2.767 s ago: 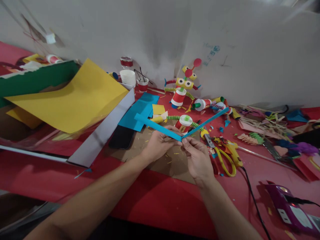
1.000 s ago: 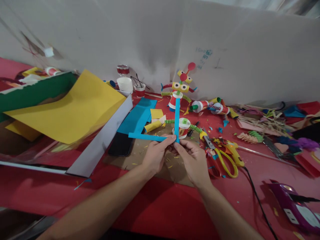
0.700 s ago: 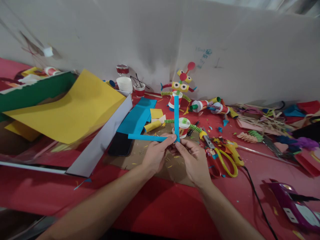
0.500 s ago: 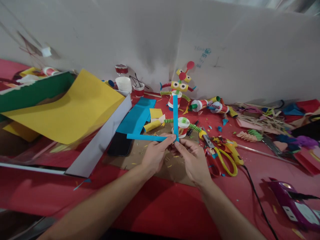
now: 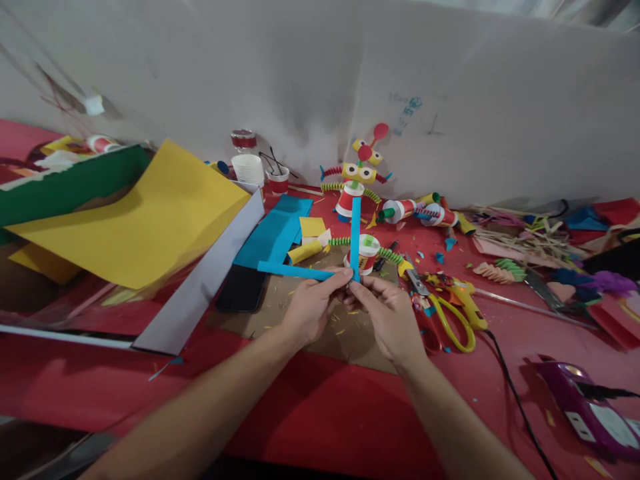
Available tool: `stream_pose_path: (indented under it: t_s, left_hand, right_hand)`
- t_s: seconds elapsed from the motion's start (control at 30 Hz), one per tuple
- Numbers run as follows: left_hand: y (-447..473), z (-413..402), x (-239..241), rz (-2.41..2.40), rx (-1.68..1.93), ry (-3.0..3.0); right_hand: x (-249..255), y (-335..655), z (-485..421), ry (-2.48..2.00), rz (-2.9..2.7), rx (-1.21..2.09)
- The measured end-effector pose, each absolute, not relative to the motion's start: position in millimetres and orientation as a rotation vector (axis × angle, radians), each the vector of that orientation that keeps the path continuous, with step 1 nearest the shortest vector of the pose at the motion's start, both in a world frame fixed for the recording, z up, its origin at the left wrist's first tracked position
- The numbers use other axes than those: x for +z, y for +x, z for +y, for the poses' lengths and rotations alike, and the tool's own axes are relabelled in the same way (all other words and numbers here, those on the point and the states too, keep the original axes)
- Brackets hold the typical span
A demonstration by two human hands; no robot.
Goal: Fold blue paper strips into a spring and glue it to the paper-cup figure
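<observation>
Two blue paper strips meet at a corner between my hands: one strip points left, the other stands up away from me. My left hand pinches the corner with thumb and fingers. From the other side my right hand closes its thumb and fingers on the same corner. The fingers partly cover the joint, so I cannot tell how the strips overlap. Just behind the upright strip is a paper cup figure with green pleated arms. Under my hands lies a brown cardboard sheet.
Left are a white-edged box with yellow paper, blue paper and a black phone. Right are yellow-handled scissors, a yellow glue gun with its cord, and a purple power strip. Finished-looking cup figures stand behind.
The strips have tilted slightly: the left one's free end is higher and further right, and the upright one's top has shifted a little right and down. Both hands keep their pinch.
</observation>
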State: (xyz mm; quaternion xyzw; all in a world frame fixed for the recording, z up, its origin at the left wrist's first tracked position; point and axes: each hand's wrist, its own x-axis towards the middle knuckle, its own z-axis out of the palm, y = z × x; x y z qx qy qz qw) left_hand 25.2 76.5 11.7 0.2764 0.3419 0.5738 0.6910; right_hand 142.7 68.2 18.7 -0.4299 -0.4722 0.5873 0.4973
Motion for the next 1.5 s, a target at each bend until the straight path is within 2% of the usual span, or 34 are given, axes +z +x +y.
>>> stream_pose_path:
  t_s: [0.4,0.7,1.07,1.5]
  left_hand:
    - [23.3,79.2,7.9,0.766,1.268,0.602]
    - [26.2,77.6,8.4,0.827,1.353,0.682]
    - [11.4,83.0,12.6,0.585,1.125,0.705]
    - [22.8,79.3,9.1,0.745,1.164,0.579]
  right_hand:
    - [17.9,143.6,70.5,-0.967,-1.13,1.508]
    - [18.1,146.9,73.5,-1.08,-1.234,1.362]
    - [20.8,146.9,74.2,-1.018,-0.954,1.482]
    - [20.2,145.2,72.1,-1.05,-0.955,1.437]
